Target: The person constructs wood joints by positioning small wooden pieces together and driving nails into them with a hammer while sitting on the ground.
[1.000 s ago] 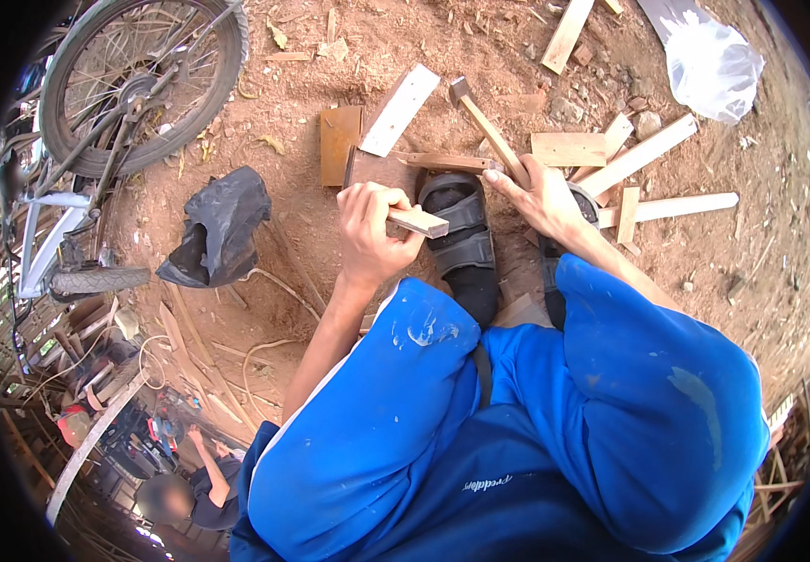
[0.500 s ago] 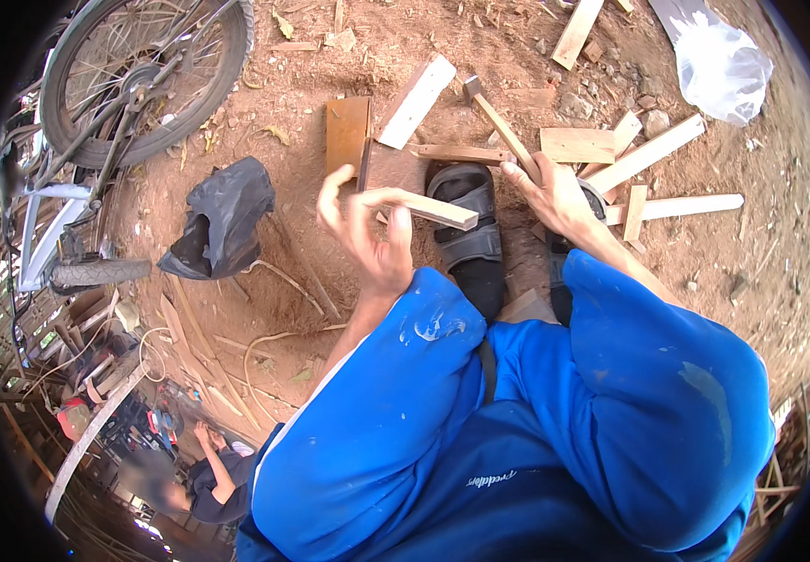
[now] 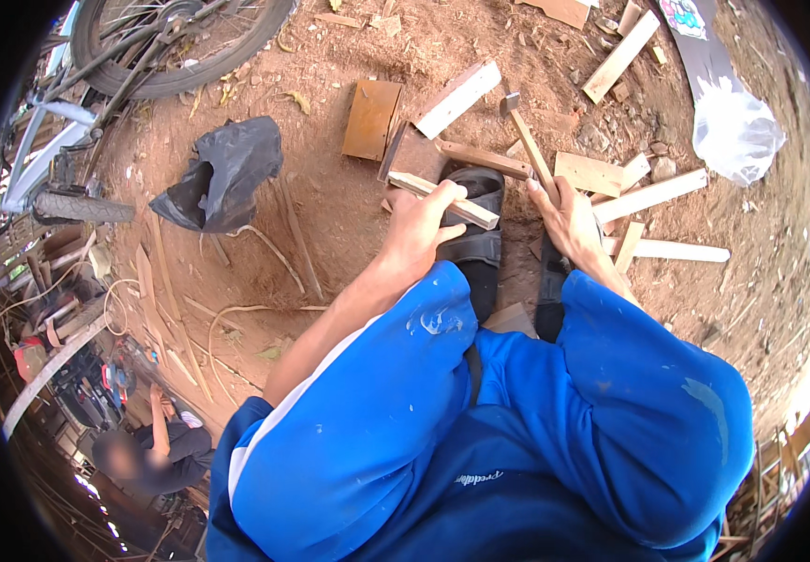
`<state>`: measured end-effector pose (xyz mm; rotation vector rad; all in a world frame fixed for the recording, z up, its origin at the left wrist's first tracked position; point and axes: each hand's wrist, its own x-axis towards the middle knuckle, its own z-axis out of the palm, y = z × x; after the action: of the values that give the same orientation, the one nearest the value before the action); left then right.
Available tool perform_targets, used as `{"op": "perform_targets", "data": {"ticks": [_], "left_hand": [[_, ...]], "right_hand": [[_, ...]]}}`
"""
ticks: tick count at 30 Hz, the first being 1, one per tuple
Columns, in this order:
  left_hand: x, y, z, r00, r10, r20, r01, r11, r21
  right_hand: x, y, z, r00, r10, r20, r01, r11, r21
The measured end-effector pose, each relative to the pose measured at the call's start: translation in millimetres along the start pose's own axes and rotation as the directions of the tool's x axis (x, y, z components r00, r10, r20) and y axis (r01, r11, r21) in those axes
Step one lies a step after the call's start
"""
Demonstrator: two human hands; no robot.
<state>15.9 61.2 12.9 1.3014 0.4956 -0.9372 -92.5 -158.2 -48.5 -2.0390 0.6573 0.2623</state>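
Note:
My left hand [image 3: 421, 229] grips a short pale wooden strip [image 3: 405, 180], held slanting above my left sandal [image 3: 471, 246]. My right hand [image 3: 569, 220] is closed on the wooden handle of a hammer [image 3: 529, 143], whose head points away from me. Beneath and beyond the hammer head lies a brown wood piece [image 3: 485, 157]. An orange-brown block [image 3: 370, 120] and a whitish board [image 3: 458, 100] lie on the dirt just past my left hand. Several pale offcuts [image 3: 651, 197] lie to the right of my right hand.
A bicycle [image 3: 180, 47] lies at upper left above a black plastic bag [image 3: 215, 178]. A clear plastic bag [image 3: 733, 139] sits on a grey board at upper right. Sticks and cord are strewn at left. A person in dark clothing [image 3: 166, 454] is at lower left.
My left fingers loosened and have now closed again on the strip, with the hand turned. The view has shifted, and the hammer stays in my right hand.

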Motion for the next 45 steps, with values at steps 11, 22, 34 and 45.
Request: {"op": "perform_targets", "data": {"ticks": [11, 22, 34, 45], "left_hand": [[15.4, 29.2, 3.0, 0.996, 0.009, 0.092, -0.012, 1.0, 0.028], [44.6, 27.3, 17.5, 0.985, 0.172, 0.013, -0.169, 0.975, -0.144], [51.1, 41.2, 29.5, 0.504, 0.822, 0.264, -0.732, 0.245, 0.635], [90.8, 78.3, 51.8, 0.688, 0.608, 0.396, -0.588, 0.146, 0.796]], "right_hand": [[7.8, -4.4, 2.4, 0.999, 0.032, 0.014, -0.032, 0.999, -0.016], [5.6, -19.6, -13.8, 0.985, 0.151, 0.081, -0.134, 0.974, -0.18], [-56.1, 4.3, -86.5, 0.988, 0.102, -0.118, -0.114, 0.989, -0.098], [-40.0, -37.2, -117.6, 0.976, -0.216, -0.008, 0.21, 0.955, -0.212]]}}
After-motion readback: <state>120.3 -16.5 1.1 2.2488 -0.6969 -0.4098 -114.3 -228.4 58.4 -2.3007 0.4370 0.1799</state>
